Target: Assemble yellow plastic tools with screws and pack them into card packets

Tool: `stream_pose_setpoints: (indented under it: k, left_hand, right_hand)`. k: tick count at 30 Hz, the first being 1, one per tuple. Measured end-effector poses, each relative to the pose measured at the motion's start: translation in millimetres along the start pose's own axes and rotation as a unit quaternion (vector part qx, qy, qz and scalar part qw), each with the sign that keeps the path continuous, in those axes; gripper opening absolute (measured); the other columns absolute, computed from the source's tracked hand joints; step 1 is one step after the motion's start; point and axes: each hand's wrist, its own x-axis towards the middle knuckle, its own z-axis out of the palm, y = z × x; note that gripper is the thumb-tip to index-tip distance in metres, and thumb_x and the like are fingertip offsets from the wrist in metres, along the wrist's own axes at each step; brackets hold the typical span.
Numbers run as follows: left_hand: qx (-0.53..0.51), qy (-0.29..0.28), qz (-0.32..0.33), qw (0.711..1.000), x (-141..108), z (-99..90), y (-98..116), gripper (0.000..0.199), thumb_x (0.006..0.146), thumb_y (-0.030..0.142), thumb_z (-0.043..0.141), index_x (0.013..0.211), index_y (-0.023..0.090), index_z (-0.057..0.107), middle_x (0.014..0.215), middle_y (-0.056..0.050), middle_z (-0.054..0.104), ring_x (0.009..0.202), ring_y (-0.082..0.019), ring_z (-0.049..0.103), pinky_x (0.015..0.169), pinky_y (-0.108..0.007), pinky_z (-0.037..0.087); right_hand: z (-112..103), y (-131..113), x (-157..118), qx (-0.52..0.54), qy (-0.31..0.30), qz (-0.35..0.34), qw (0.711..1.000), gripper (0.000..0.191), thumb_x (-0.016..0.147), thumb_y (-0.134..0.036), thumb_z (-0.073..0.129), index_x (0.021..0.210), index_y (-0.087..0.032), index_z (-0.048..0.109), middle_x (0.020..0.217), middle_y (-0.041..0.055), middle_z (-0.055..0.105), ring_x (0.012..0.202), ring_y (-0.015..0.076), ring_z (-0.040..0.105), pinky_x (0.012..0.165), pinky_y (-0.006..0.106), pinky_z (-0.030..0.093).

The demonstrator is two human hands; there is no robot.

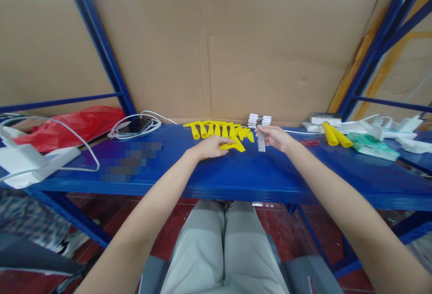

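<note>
My left hand (213, 147) is closed on a yellow plastic tool (240, 147) with a flared end, held low over the blue table. Behind it stands a row of several similar yellow tools (211, 129), with small yellow pieces (245, 133) at the row's right end. Between the fingers of my right hand (275, 137) is a flat, pale grey strip (261, 142), held upright. Just behind that strip lie small stacks of white pieces (253, 120) against the cardboard. The two hands are apart.
Coiled white cable (118, 128) and a red bag (81, 127) are on the left, near a white power strip (50, 168). To the right lie a red object (309, 142), two yellow tubes (330, 135) and a green packet (373, 147). Cardboard (263, 51) stands behind the blue table (243, 179).
</note>
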Motion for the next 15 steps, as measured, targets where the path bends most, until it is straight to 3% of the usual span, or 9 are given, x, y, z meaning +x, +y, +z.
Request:
stream_pose_setpoints:
  k: [7,15]
  left_hand:
    - [0.004,-0.002,0.004,1.000,-0.5,-0.9,2.3,0.047,0.079,0.021,0.059,0.126,0.024,0.061,0.128,-0.001,0.063,0.113,-0.020,0.061,0.098,-0.030,0.042]
    - [0.006,-0.001,0.003,1.000,0.0,-0.5,1.0,0.047,0.079,0.021,0.060,0.126,0.026,0.062,0.128,0.000,0.064,0.108,-0.020,0.063,0.095,-0.029,0.044]
  right_hand:
    - [-1.6,2.6,1.4,-0.032,-0.049,0.004,0.998,0.019,0.093,-0.019,0.048,0.082,-0.016,0.063,0.075,0.0068,0.071,0.062,0.0127,0.061,0.063,0.025,0.050]
    - [-6.1,0.6,2.6,-0.059,-0.085,0.105,0.989,0.030,0.094,-0.024,0.036,0.079,-0.015,0.061,0.067,0.0076,0.069,0.055,0.0166,0.063,0.061,0.031,0.051]
